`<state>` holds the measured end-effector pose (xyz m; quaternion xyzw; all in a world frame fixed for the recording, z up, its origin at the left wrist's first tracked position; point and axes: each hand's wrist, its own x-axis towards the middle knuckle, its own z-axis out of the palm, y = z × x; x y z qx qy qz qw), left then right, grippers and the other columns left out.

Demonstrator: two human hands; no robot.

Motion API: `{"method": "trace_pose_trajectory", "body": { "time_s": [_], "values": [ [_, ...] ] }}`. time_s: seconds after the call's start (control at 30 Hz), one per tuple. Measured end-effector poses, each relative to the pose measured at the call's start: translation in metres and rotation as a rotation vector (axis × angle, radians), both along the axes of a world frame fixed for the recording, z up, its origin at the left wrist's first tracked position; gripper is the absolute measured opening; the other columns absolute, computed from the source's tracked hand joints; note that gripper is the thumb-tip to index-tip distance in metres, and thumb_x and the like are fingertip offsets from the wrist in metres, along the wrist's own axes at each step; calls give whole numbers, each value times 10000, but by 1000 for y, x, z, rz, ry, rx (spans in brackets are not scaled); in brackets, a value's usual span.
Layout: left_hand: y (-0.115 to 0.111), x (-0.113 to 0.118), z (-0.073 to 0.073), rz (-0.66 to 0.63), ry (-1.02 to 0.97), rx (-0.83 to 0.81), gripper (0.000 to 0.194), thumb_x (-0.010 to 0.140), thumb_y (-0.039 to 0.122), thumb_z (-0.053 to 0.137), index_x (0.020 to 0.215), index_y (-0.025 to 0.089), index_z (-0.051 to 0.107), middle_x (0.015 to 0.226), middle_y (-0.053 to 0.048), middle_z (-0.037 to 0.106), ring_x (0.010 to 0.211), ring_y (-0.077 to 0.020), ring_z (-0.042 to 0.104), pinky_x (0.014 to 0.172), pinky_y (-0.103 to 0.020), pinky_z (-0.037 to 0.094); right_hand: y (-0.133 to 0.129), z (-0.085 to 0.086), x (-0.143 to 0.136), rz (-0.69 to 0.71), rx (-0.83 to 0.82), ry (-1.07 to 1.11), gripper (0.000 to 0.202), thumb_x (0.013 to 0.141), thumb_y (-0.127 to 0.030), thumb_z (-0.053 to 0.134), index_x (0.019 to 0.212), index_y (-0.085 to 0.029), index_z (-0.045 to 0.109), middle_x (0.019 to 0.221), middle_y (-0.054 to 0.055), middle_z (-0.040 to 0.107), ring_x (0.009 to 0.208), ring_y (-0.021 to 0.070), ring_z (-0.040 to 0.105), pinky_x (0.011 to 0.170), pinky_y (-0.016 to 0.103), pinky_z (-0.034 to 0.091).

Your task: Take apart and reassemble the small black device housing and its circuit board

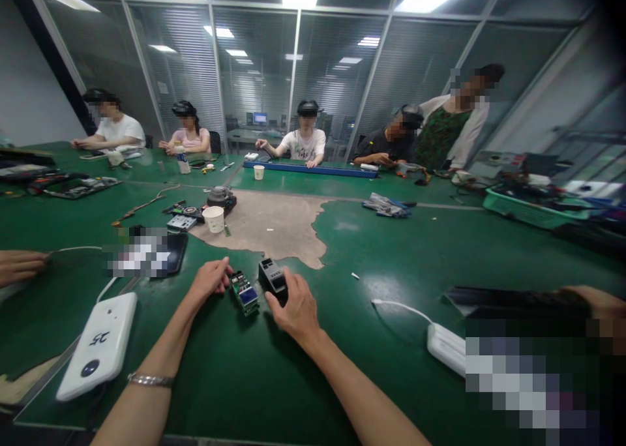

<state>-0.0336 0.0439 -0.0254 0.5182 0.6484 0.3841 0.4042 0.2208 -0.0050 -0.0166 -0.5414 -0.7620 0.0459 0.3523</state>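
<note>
My right hand (297, 308) grips a black plastic housing (272, 278) from its right side, thumb on the near end and fingers along the far side. The housing has rectangular cut-outs in its top face and stands on the green table. Just left of it lies a green circuit board assembly (244, 293) with a small blue display at its near end. My left hand (210, 280) rests beside the board's left edge, fingers loosely bent and apart. Whether its fingertips touch the board I cannot tell.
A white power bank (100, 345) with a cable lies left of my forearm, near a dark phone (173, 253). A paper cup (214, 219) stands by loose electronic parts. Gloves (386, 205) and a green basket (533, 208) lie to the right. Other people sit around the table.
</note>
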Motion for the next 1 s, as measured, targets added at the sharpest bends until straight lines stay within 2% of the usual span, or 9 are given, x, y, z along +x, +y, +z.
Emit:
{"method": "trace_pose_trajectory", "body": {
  "time_s": [0.07,0.27,0.5,0.6,0.7,0.87,1.0],
  "values": [
    [0,1,0,5,3,-2,551,766,635,419,823,130,632,530,-25,619,371,-115,523,393,-216,358,-1,-1,0,11,3,9,683,795,-407,566,1384,-151,332,1148,128,546,1044,271,493,863,382,431],
    [-2,2,3,9,-14,10,544,785,622,407,821,125,624,515,-21,607,359,-106,512,376,-204,345,1,-3,-1,35,-2,-7,571,846,-318,506,1376,-168,358,1124,108,589,997,253,517,890,387,417],
    [3,-1,-1,-14,26,21,567,835,606,324,810,120,614,527,-17,601,349,-96,511,351,-190,343,6,-2,1,-24,-81,66,522,858,-403,488,1314,-152,455,995,113,637,898,239,581,789,347,459],
    [4,-3,-5,-26,8,31,575,838,610,313,821,120,614,529,-13,598,354,-95,520,353,-184,356,6,6,0,17,-85,193,502,865,-442,474,1280,-160,493,1045,103,635,891,217,596,807,332,461],
    [4,-5,-7,-46,-6,45,568,828,617,334,833,121,611,543,-20,610,363,-98,529,358,-184,366,-1,20,-7,97,-60,279,501,871,-440,477,1295,-173,475,1090,93,624,864,194,599,804,320,468],
    [2,-6,-6,-58,-38,43,566,808,638,358,827,127,600,535,-16,607,368,-112,537,366,-199,384,-17,43,-28,159,14,122,534,823,-438,543,1273,-155,495,1049,110,631,948,240,567,857,365,443],
    [0,-5,-4,-57,-58,66,549,794,649,372,782,139,578,543,-18,615,365,-108,529,368,-198,380,-25,46,-40,184,-1,-5,547,819,-435,544,1285,-157,470,1024,110,633,937,245,564,832,359,446]
  ]
}}
